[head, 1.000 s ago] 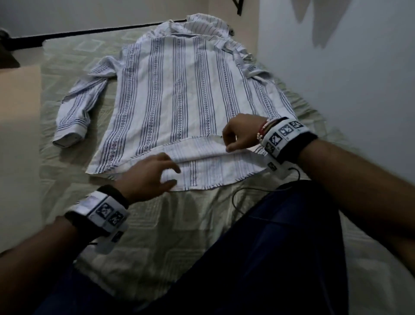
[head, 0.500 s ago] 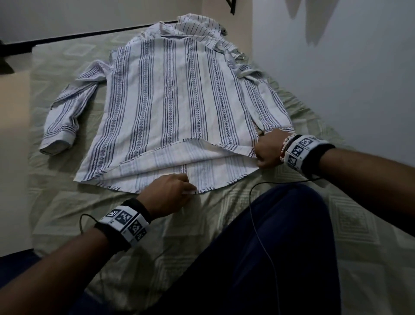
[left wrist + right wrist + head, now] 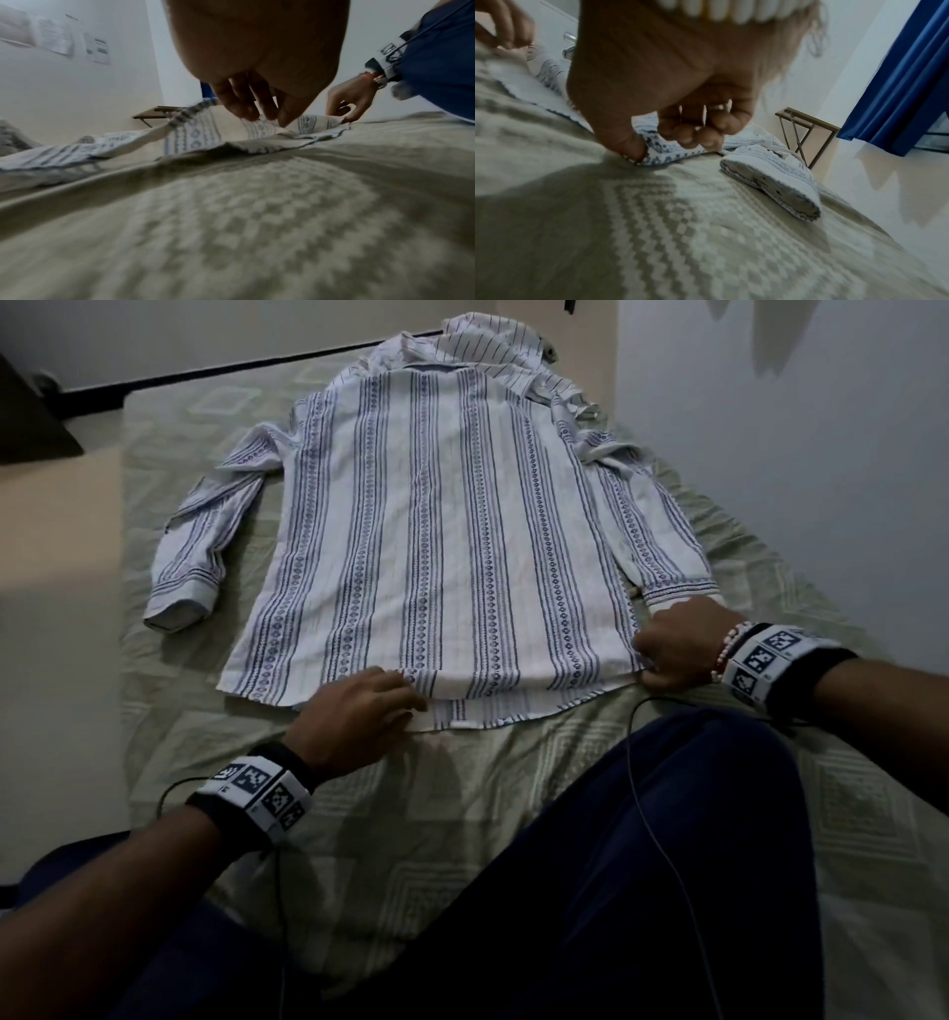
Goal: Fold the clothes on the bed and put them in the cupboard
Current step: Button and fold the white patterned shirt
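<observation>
A white shirt point(image 3: 452, 531) with blue patterned stripes lies spread flat on the bed point(image 3: 513, 762), sleeves out to both sides. My left hand point(image 3: 405, 701) rests on the near hem left of its middle; the left wrist view shows its fingers point(image 3: 244, 111) straight, tips touching the cloth point(image 3: 195, 134). My right hand point(image 3: 662, 654) is at the hem's right corner. In the right wrist view, thumb and curled fingers point(image 3: 685, 136) pinch that corner of the shirt point(image 3: 664, 154). The right sleeve cuff point(image 3: 777, 182) lies just beside this hand.
A second striped garment point(image 3: 493, 341) is bunched at the bed's far end. A wall point(image 3: 770, 454) runs close along the bed's right side. My knee in dark blue trousers point(image 3: 667, 839) rests on the near bed. A small folding table point(image 3: 805, 125) and blue curtain point(image 3: 898, 81) stand beyond.
The shirt's upper layer has been drawn down toward me over the lower panel. My right hand slid right to the hem corner. My left hand's fingers have straightened on the hem.
</observation>
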